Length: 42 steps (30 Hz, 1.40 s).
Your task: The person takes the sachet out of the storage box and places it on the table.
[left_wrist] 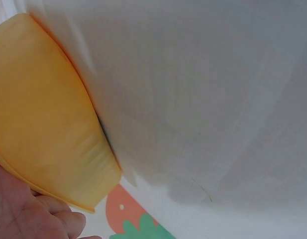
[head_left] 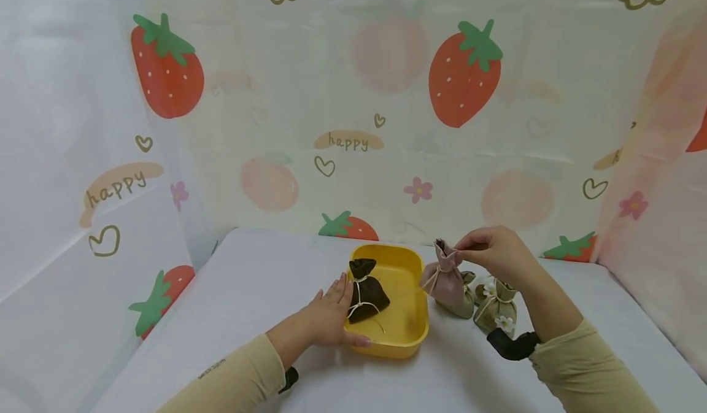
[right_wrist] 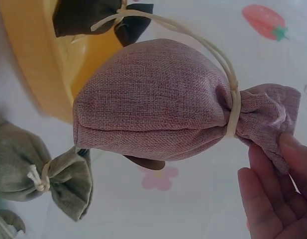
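Note:
My right hand (head_left: pixel 499 254) pinches the gathered neck of a dusty-pink drawstring pouch (head_left: pixel 444 283), held in the air at the right rim of a yellow plastic tub (head_left: pixel 395 353). The right wrist view shows that pouch (right_wrist: pixel 158 99) tied with a cream cord, thumb and fingers on its top. My left hand (head_left: pixel 329 316) rests against the tub's left side, fingers fairly straight along the rim and thumb at the front edge. Inside the tub lies a black drawstring pouch (head_left: pixel 367 299) with a pale cord, leaning on the left wall.
Right of the tub stand a plain green pouch (head_left: pixel 461 307) and a green pouch with white flowers (head_left: pixel 495 315), both on the white table (head_left: pixel 265 266). A white sheet printed with strawberries (head_left: pixel 466 75) closes off the back and sides.

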Tool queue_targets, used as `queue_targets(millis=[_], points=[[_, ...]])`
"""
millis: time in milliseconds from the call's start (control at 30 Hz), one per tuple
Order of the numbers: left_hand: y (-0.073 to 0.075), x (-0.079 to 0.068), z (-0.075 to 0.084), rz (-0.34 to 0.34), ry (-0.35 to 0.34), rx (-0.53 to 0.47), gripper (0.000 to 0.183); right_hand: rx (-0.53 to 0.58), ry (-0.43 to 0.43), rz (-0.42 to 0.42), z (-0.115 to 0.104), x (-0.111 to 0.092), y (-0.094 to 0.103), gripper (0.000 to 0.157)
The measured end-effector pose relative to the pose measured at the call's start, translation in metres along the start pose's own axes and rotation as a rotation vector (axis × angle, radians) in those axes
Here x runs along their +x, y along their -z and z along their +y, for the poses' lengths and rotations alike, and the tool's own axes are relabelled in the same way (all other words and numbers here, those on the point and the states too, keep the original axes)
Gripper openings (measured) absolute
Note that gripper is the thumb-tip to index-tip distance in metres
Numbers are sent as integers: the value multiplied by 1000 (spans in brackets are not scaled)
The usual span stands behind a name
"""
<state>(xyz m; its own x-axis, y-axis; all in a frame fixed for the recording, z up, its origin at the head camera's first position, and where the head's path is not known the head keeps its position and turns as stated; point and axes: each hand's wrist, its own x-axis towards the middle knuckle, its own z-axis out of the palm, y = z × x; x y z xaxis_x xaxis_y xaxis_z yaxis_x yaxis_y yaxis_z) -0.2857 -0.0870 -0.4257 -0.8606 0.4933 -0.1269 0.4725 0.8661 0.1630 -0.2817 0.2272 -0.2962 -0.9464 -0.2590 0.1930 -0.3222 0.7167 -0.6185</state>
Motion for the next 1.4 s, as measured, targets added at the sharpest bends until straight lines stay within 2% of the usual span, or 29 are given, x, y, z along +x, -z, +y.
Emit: queue_targets(millis=[333, 500, 833, 1167, 1400], points=[[0, 0, 0, 1, -1, -2, 125, 99, -73, 15, 17, -14, 3, 18], [0, 0, 1, 3, -2, 1, 125, 148, -76, 10, 28, -18, 1, 18], [0, 0, 0, 1, 4, -6, 125, 221, -109, -35, 44, -22, -13, 16], [0, 1, 1, 8, 3, -5, 126, 203, -109, -64, 66, -24, -35, 13], [0, 1, 1, 5, 5, -7, 125, 186, -153, -59, 80, -24, -46, 10]])
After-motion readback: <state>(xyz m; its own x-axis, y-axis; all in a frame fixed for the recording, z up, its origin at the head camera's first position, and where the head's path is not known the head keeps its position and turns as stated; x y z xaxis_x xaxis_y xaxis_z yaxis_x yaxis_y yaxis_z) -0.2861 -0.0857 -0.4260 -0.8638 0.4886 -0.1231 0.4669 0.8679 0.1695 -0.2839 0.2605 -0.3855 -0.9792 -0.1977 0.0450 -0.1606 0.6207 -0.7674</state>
